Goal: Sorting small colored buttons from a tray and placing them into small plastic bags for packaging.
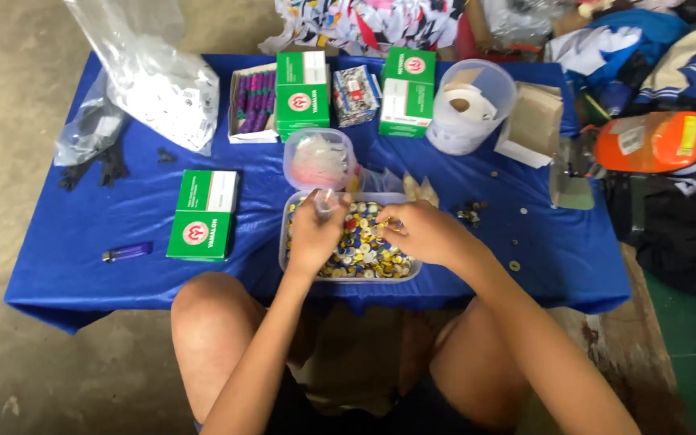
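A clear rectangular tray (pixel 285 242) full of several small yellow, blue and white buttons (pixel 364 246) sits at the front of the blue table. Over its left side my left hand (pixel 314 232) is closed on a small clear plastic bag (pixel 325 201), held upright. Over the tray's right side my right hand (pixel 422 229) pinches a small yellow button at its fingertips. Just behind the tray stands a clear tub (pixel 318 158) with pale pink and white contents.
The blue-covered table (pixel 106 266) carries green boxes (pixel 202 213), an open box of purple items (pixel 251 103), a large clear bag of white pieces (pixel 167 84), a round tub of paper tags (pixel 472 105), a blue lighter (pixel 127 252) and loose buttons (pixel 470 213). Clothes and an orange bag (pixel 650 141) lie at right.
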